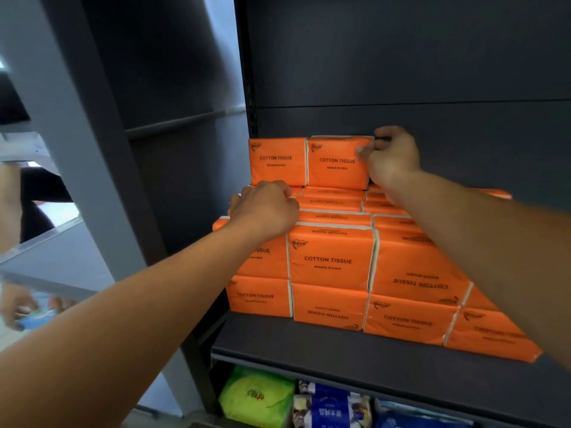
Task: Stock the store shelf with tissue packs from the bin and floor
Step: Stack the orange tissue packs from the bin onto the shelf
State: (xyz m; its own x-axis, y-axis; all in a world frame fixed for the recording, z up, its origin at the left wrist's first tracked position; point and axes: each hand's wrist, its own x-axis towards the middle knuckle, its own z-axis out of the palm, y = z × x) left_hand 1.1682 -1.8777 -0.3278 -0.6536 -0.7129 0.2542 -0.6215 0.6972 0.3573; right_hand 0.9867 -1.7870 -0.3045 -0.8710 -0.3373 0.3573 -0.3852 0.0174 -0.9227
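Several orange "COTTON TISSUE" packs [329,264] are stacked in rows on the dark shelf board [324,347]. Two more packs stand on top at the back. My right hand [391,159] grips the right end of the top right pack [335,162], its thumb on the front face and its fingers curled behind. The top left pack [276,160] stands beside it, touching. My left hand [265,206] rests with curled fingers on the upper left packs of the stack, below the top left pack.
The shelf's dark back panel [401,57] rises behind the stack, with a slotted upright [251,112] on the left. Below the board lie a green pack [256,396] and blue packs [330,409]. A grey shelf unit [77,149] stands to the left.
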